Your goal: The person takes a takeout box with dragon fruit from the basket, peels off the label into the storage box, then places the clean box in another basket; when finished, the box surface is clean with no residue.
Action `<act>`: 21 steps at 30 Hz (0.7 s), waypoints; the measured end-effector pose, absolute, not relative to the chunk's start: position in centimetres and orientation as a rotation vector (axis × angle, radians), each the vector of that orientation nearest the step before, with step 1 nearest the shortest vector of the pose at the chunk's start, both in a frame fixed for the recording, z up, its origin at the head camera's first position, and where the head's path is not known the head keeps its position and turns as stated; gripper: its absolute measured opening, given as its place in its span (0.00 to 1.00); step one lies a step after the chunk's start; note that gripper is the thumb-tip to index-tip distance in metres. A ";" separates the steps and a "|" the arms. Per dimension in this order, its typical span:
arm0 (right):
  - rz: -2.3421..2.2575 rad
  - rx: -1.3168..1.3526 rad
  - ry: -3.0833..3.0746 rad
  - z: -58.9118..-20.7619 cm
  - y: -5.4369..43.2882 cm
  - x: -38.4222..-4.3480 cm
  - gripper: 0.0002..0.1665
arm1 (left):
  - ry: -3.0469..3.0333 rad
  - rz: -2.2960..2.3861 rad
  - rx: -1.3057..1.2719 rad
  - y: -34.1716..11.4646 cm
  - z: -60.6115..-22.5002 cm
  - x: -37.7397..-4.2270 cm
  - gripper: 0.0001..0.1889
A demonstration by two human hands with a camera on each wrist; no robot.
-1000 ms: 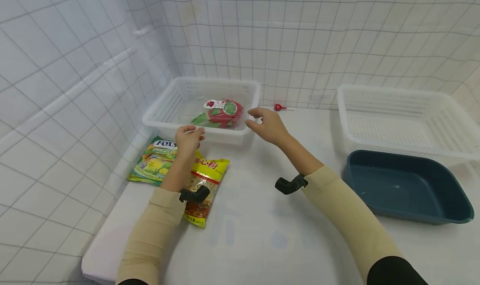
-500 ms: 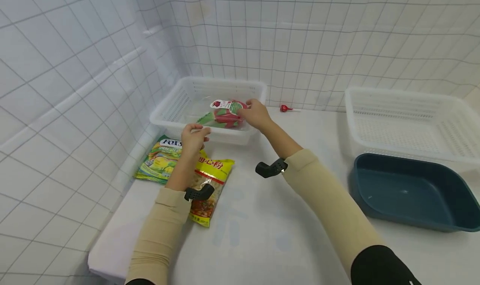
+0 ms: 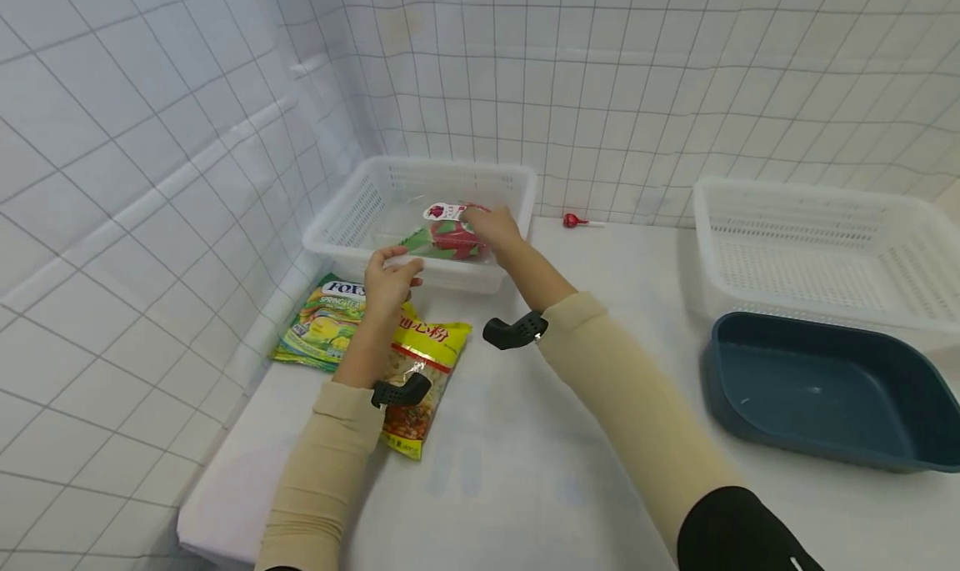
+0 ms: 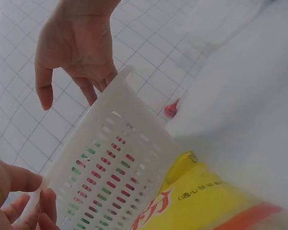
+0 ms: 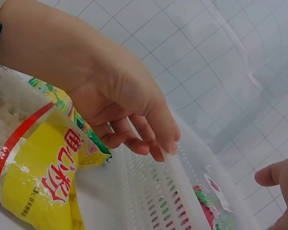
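A white perforated plastic basket stands at the back left, holding a clear pack of dragon fruit, red and green with a white label. At the basket's near rim, my left hand pinches the edge between thumb and fingers, as the right wrist view also shows for the left hand. My right hand reaches over the basket's right end, overlapping the pack in the head view. In the left wrist view, the right hand has loosely bent fingers, their tips partly hidden behind the basket wall.
A green-yellow FOX'S candy bag and a yellow pasta bag lie before the basket, partly under the left forearm. A red lollipop lies by the back wall. Right of it stand another white basket and a dark blue tub.
My right hand has moved left from outside the basket's right end to over the dragon fruit pack. My left hand stays at the near rim. The head view has shifted slightly.
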State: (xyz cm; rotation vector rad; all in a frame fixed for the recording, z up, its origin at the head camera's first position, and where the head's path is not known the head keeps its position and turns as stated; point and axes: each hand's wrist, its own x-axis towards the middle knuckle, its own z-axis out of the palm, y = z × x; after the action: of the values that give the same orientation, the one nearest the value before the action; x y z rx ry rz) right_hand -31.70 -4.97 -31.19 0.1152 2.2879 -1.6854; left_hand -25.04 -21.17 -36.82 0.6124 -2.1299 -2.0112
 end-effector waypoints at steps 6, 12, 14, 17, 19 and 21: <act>-1.713 0.141 2.304 -31.9 -5.3 -31.4 0.39 | -2.131 -2.006 0.601 -21.3 -36.9 -24.9 0.20; -1.648 0.100 2.378 -32.5 -5.4 -31.6 0.39 | -2.082 -2.058 0.607 -21.2 -36.9 -24.9 0.17; -1.616 0.084 2.405 -32.7 -5.4 -31.7 0.38 | -2.065 -2.078 0.613 -21.2 -36.9 -25.0 0.16; -1.594 0.061 2.426 -32.9 -5.5 -31.9 0.38 | -2.039 -2.109 0.632 -21.2 -36.9 -25.1 0.15; -1.597 0.057 2.423 -33.0 -5.5 -31.9 0.38 | -2.021 -2.126 0.642 -21.1 -36.9 -25.1 0.15; -1.590 0.066 2.416 -33.1 -5.6 -32.0 0.39 | -2.006 -2.137 0.642 -21.0 -37.0 -25.1 0.15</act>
State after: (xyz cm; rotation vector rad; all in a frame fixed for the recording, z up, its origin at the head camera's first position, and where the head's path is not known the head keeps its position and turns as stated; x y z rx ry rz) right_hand -31.97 -5.57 -33.06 0.0658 2.4162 -1.5898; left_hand -25.09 -20.99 -37.02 0.6423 -2.0062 -2.1371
